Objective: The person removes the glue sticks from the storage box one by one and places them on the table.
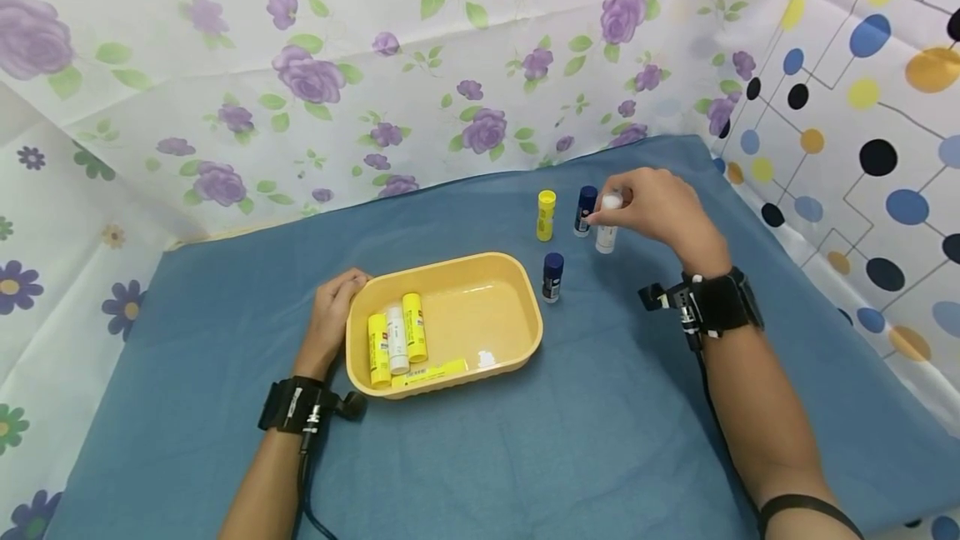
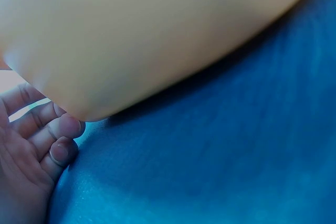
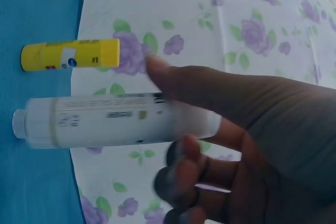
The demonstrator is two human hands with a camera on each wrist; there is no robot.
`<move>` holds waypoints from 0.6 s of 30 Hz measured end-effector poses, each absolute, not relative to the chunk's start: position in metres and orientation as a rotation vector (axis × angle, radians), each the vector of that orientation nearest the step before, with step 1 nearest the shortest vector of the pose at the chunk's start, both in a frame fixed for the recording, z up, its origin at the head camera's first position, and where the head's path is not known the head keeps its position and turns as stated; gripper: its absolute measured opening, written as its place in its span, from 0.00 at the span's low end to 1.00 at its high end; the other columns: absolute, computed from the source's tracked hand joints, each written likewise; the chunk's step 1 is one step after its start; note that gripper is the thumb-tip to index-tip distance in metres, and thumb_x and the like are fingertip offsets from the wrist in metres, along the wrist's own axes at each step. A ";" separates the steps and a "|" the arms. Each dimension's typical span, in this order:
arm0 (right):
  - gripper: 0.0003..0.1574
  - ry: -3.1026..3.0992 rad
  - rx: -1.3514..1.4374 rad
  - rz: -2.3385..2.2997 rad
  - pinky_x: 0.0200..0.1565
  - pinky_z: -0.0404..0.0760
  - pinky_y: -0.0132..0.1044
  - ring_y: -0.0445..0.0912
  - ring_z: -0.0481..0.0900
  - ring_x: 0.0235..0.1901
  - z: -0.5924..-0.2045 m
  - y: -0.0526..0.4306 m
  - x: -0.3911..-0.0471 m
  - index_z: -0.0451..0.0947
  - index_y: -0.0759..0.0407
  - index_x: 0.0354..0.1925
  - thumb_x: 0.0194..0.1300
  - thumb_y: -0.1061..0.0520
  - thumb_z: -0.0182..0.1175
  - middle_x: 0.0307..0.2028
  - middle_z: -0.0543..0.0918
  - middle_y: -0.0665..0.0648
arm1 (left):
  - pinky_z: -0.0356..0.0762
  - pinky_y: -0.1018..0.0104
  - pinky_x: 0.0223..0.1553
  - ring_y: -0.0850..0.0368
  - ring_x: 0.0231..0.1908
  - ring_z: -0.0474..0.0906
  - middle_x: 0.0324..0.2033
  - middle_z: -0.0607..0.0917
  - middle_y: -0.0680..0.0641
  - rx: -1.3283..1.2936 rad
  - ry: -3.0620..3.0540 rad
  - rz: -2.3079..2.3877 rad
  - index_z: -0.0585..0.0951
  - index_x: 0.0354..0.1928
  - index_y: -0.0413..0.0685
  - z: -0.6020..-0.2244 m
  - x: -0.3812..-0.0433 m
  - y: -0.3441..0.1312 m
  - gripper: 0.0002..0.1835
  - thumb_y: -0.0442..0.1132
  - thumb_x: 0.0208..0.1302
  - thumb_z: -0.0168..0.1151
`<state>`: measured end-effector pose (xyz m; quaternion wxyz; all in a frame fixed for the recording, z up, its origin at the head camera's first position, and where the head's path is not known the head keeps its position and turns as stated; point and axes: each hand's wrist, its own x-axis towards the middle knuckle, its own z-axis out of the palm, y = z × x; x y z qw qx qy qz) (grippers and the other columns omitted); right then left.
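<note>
My right hand (image 1: 660, 211) pinches a white glue stick (image 1: 606, 237) by its upper end, thumb on one side and fingers on the other. In the right wrist view, that white glue stick (image 3: 100, 121) shows small print along its side. Close by stand a yellow glue stick (image 1: 546, 217) and two blue-capped glue sticks, one (image 1: 585, 212) beside the held one and another (image 1: 552, 277) near the tray. My left hand (image 1: 330, 315) holds the left end of a yellow plastic tray (image 1: 480, 307). Its fingertips (image 2: 65, 150) touch the tray's outer wall in the left wrist view.
Inside the tray, at its left, lie a white glue stick (image 1: 397, 340) and several yellow ones (image 1: 414, 327). A blue cloth (image 1: 465, 465) covers the table. Flowered sheeting (image 1: 420, 65) rises behind, and a dotted sheet (image 1: 877, 157) stands to the right.
</note>
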<state>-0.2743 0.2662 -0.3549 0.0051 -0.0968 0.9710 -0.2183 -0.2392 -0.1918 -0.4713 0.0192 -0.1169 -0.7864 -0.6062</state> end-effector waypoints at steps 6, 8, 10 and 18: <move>0.12 2.932 -0.217 -0.598 0.33 0.69 0.45 0.51 0.75 0.32 -0.365 0.273 -0.281 0.87 0.47 0.38 0.63 0.42 0.71 0.34 0.84 0.57 | 0.73 0.65 0.20 0.55 0.16 0.70 0.23 0.76 0.36 -0.367 -2.442 -1.878 0.82 0.40 0.32 -0.471 -0.238 -0.192 0.21 0.39 0.82 0.43; 0.12 2.884 -0.195 -0.566 0.36 0.72 0.48 0.53 0.77 0.38 -0.370 0.276 -0.285 0.89 0.45 0.40 0.63 0.42 0.71 0.45 0.85 0.59 | 0.73 0.64 0.21 0.55 0.16 0.70 0.23 0.76 0.36 -0.368 -2.447 -1.872 0.82 0.40 0.32 -0.472 -0.238 -0.192 0.21 0.39 0.82 0.43; 0.12 2.850 -0.178 -0.530 0.39 0.74 0.51 0.53 0.79 0.42 -0.373 0.278 -0.287 0.89 0.44 0.41 0.63 0.42 0.71 0.53 0.82 0.59 | 0.73 0.64 0.21 0.54 0.16 0.71 0.23 0.76 0.36 -0.364 -2.451 -1.871 0.82 0.40 0.32 -0.472 -0.238 -0.192 0.21 0.39 0.82 0.43; 0.25 2.779 -0.153 -0.467 0.48 0.72 0.63 0.59 0.78 0.51 -0.376 0.280 -0.291 0.86 0.47 0.52 0.61 0.38 0.71 0.60 0.78 0.63 | 0.73 0.65 0.21 0.55 0.17 0.71 0.23 0.76 0.37 -0.373 -2.442 -1.875 0.82 0.39 0.32 -0.471 -0.238 -0.191 0.20 0.38 0.82 0.43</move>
